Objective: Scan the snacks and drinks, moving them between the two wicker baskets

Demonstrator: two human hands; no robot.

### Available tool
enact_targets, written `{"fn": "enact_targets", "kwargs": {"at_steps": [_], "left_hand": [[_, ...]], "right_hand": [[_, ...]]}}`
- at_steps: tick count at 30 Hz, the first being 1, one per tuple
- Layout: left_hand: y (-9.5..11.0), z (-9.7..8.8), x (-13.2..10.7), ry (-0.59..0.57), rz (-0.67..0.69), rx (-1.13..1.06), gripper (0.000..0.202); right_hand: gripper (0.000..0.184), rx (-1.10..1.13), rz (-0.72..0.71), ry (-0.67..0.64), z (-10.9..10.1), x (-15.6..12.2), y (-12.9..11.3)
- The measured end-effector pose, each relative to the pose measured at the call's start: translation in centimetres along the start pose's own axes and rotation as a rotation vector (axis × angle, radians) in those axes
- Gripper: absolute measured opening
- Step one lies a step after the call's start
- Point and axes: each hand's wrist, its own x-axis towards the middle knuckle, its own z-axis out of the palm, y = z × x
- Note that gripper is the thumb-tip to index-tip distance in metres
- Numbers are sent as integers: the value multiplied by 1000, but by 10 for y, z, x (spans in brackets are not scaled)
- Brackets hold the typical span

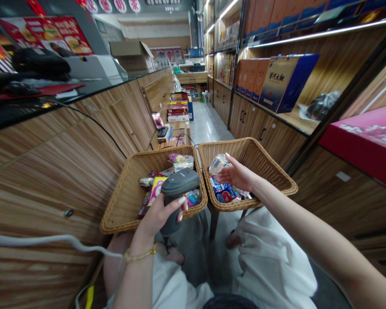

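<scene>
My left hand (pixel 159 216) is shut around the grip of a grey handheld barcode scanner (pixel 180 182), whose head points up and away over the left basket. That wicker basket (pixel 122 204) holds several packaged snacks and small goods (pixel 156 189). My right hand (pixel 236 175) holds a small clear plastic bottle (pixel 218 164) with a printed label, above the right wicker basket (pixel 263 165). A blue printed packet (pixel 223 192) lies in that basket below my palm, and my fingers hide part of the bottle.
A white cable (pixel 51 240) runs along the lower left. Wooden cabinets (pixel 67 171) line the left side, under a glass counter. Wooden shelves with boxed liquor (pixel 284 83) stand on the right, and a red box (pixel 363 143) sits nearer. An aisle (pixel 209 124) stretches ahead.
</scene>
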Motion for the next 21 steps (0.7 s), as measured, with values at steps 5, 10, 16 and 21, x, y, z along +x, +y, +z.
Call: {"fn": "enact_targets", "kwargs": {"at_steps": [5, 10, 16, 21], "left_hand": [[-2, 0, -1, 11, 17, -23, 28], [-1, -1, -1, 1, 23, -30, 28], [0, -2, -1, -24, 13, -41, 29], [-2, -2, -1, -12, 8, -32, 30]], "right_hand": [[79, -20, -16, -14, -2, -2, 2], [69, -115, -82, 53, -4, 7, 1], [58, -395, -379, 245, 27, 26, -18], [63, -611, -537, 241, 71, 42, -39]]}}
